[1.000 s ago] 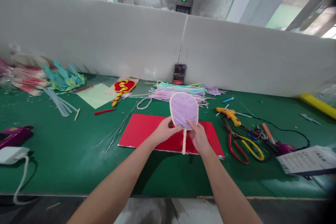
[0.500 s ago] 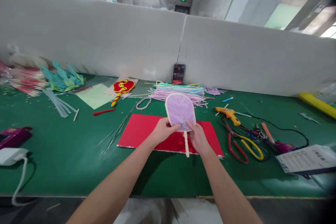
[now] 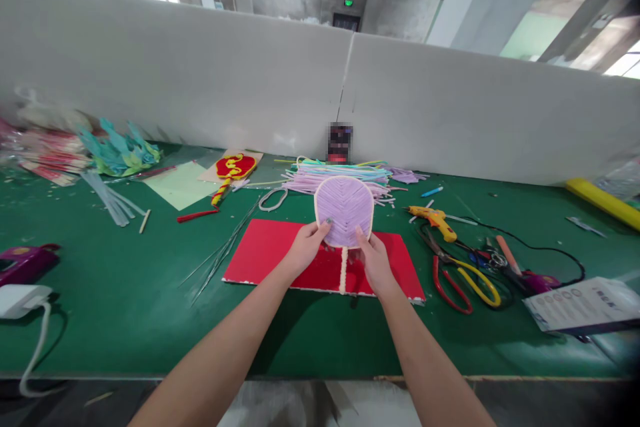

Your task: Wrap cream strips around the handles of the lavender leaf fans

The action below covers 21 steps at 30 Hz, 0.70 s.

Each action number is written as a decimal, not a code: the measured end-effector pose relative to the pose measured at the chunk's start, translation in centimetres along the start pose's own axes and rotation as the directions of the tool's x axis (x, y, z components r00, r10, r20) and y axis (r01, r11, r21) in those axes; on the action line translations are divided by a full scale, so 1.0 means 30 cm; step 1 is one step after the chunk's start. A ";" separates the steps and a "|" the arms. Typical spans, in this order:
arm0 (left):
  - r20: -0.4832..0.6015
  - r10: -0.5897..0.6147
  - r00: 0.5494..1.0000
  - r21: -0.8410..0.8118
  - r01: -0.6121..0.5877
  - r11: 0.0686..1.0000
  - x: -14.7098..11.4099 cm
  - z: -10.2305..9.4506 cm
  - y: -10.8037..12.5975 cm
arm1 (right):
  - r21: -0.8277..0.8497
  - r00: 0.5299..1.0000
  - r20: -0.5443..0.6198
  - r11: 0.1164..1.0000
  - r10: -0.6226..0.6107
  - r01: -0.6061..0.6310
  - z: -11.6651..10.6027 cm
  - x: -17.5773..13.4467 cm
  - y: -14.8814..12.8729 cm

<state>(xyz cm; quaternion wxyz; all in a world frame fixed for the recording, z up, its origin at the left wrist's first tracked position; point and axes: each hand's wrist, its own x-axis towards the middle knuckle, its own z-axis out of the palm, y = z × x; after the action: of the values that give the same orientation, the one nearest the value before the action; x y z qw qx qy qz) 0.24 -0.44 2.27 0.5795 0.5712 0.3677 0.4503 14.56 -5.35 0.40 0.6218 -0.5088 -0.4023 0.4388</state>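
Observation:
A round hand fan (image 3: pixel 345 208) with a lilac ribbed face, cream edging and a twisted cream handle is held up above a red board (image 3: pixel 273 247). My left hand (image 3: pixel 307 248) grips its lower left rim, thumb on the front. At the lower right rim, my right hand (image 3: pixel 375 259) pinches it the same way, thumb on the face. The fingers of both hands are partly hidden behind the fan. Its handle hangs down between the hands, in front of the board. Behind the fan lies a pile of lilac and mint pipe cleaners (image 3: pixel 305 180).
On the right lie a yellow glue gun (image 3: pixel 434 221), pliers (image 3: pixel 463 273) with red and yellow handles, and a white box (image 3: pixel 583 307). To the left are thin wires (image 3: pixel 220 252), a red-and-yellow fan (image 3: pixel 235 170), green paper (image 3: pixel 179 185) and a white charger (image 3: pixel 23 300).
The fan has turned from a slight tilt to nearly upright, its handle swinging left. My left thumb has shifted up and left on its face.

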 end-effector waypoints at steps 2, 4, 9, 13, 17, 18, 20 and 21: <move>-0.018 -0.015 1.000 -0.036 0.014 0.999 0.002 -0.003 -0.001 | -0.019 1.000 0.005 1.000 -0.024 0.024 -0.002 -0.001 -0.005; 0.034 -0.045 0.998 -0.062 0.047 0.997 -0.001 -0.003 -0.001 | -0.035 0.999 0.002 0.998 -0.048 0.049 -0.004 -0.001 -0.014; 0.214 -0.101 0.972 -0.007 0.105 0.994 -0.014 0.001 -0.004 | -0.017 0.999 -0.002 0.999 -0.048 0.048 -0.004 -0.001 -0.019; 0.090 -0.080 0.993 0.022 0.078 0.997 -0.011 0.002 -0.007 | 0.058 0.999 0.031 0.998 0.021 -0.023 0.002 0.004 -0.008; 0.046 -0.037 0.998 0.103 0.032 0.994 -0.013 0.007 -0.004 | -0.011 0.999 0.039 0.999 -0.038 0.039 0.006 0.008 -0.013; 0.070 -0.033 0.997 0.108 0.025 0.994 -0.015 0.009 -0.003 | -0.026 0.998 0.031 0.998 -0.060 0.061 0.006 0.009 -0.020; 0.092 -0.018 0.996 0.095 0.010 0.995 -0.021 0.015 0.003 | -0.033 0.997 0.046 0.997 -0.070 0.071 0.001 0.007 -0.043; 0.054 -0.024 0.998 0.074 0.020 0.997 -0.023 0.017 0.007 | -0.034 0.995 0.077 0.997 -0.062 0.064 -0.004 0.004 -0.057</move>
<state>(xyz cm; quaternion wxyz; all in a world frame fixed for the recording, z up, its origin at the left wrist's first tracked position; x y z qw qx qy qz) 0.49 -1.28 2.45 0.5728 0.6001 0.3743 0.4144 14.93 -5.42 2.06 0.6102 -0.4899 -0.4495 0.4307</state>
